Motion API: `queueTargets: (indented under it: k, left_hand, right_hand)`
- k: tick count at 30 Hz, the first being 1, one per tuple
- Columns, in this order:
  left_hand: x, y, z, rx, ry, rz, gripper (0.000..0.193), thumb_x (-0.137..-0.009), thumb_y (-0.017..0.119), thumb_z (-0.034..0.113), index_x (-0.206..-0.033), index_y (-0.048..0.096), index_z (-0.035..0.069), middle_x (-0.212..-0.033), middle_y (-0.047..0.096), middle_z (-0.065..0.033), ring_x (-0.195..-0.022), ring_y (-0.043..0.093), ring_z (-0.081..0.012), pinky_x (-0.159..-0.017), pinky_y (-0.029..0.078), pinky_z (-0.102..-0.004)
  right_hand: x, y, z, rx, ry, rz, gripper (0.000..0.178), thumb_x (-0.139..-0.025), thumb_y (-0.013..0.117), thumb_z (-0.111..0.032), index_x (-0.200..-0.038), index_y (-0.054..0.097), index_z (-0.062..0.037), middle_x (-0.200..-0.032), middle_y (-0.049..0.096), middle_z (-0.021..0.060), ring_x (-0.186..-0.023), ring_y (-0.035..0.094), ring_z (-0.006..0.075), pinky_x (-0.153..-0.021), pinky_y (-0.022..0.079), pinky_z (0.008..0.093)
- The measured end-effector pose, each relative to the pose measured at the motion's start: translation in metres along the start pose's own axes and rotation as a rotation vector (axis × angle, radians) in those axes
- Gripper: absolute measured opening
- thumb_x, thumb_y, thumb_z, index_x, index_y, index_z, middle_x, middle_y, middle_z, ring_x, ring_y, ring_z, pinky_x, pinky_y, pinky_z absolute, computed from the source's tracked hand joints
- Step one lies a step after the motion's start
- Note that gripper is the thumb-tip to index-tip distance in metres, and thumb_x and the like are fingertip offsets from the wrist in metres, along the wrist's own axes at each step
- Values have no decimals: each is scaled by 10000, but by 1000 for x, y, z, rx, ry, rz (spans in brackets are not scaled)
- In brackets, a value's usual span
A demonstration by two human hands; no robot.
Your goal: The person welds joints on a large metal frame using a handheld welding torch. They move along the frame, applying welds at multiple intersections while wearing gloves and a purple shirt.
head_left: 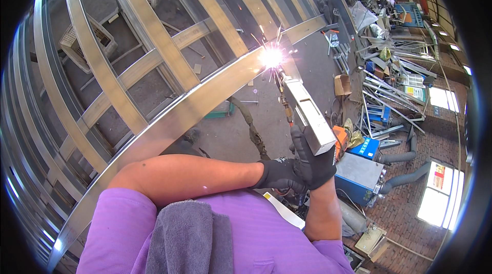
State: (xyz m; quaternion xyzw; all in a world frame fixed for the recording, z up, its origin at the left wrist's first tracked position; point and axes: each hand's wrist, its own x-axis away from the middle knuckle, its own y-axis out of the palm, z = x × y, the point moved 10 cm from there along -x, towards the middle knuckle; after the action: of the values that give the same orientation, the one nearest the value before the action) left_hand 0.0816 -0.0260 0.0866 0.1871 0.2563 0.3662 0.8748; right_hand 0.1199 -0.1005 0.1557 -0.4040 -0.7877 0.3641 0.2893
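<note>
My right hand (313,164), in a black glove, is closed around a hand-held welding torch (307,112) with a silver, box-shaped body and a brass-coloured nozzle. At the nozzle's tip a bright white-pink arc (271,57) throws sparks against the long edge bar (189,100) of a large metal frame. My left forearm crosses in front of my body. My black-gloved left hand (279,174) is curled up against the right hand and wrist; what its fingers grip is hidden. Parallel slats (154,33) run away from the edge bar, with a crosspiece (141,69) among them.
Under the frame, a plastic crate (88,43) rests on the grey floor. To the right lie a cardboard box (342,85), a heap of metal profiles (392,99) and a blue-and-grey machine (359,174) with hoses. A brick wall (410,233) stands beyond. A cable (251,125) hangs near the torch.
</note>
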Motion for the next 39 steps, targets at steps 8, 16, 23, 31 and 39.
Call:
queueTargets:
  k: [8, 16, 23, 31, 39]
  left_hand:
    - [-2, 5, -1, 19, 124, 5, 248, -884, 724, 293, -958, 760, 60, -874, 734, -63, -784, 673, -149, -708, 554, -323]
    - [0, 9, 1, -4, 125, -25, 257, -898, 716, 309, -958, 764, 63, -860, 744, -52, -776, 672, -143, -704, 552, -312]
    - [-2, 13, -6, 67, 120, -29, 270, -894, 715, 310, -996, 771, 66, -877, 752, -51, -789, 679, -143, -712, 558, -313]
    - [2, 17, -7, 25, -45, -15, 302, -860, 767, 276, -1073, 764, 61, -958, 767, -63, -843, 696, -156, -776, 570, -335]
    - [9, -18, 8, 53, -1, 327, 378, -825, 781, 307, -997, 695, -19, -1051, 743, -125, -940, 687, -257, -839, 558, -399]
  right_hand:
    - [7, -2, -9, 172, -167, 4, 347, -967, 685, -62, -1312, 654, -79, -894, 636, 59, -687, 651, 158, -596, 531, 339]
    - [11, 1, -13, 274, -198, -22, 493, -916, 642, 21, -1372, 668, -163, -987, 641, 80, -740, 675, 199, -636, 555, 370]
    - [15, 0, -12, 246, -222, -18, 546, -867, 633, 52, -1372, 671, -153, -1009, 657, 85, -737, 683, 206, -637, 556, 381]
    - [18, -5, -3, 56, -43, 53, 419, -930, 689, -44, -1337, 688, -145, -1035, 688, 111, -716, 693, 184, -626, 561, 351]
    - [-6, -2, -15, -2, -76, 84, 298, -977, 756, -205, -1174, 662, -2, -828, 672, 20, -670, 648, 97, -580, 514, 292]
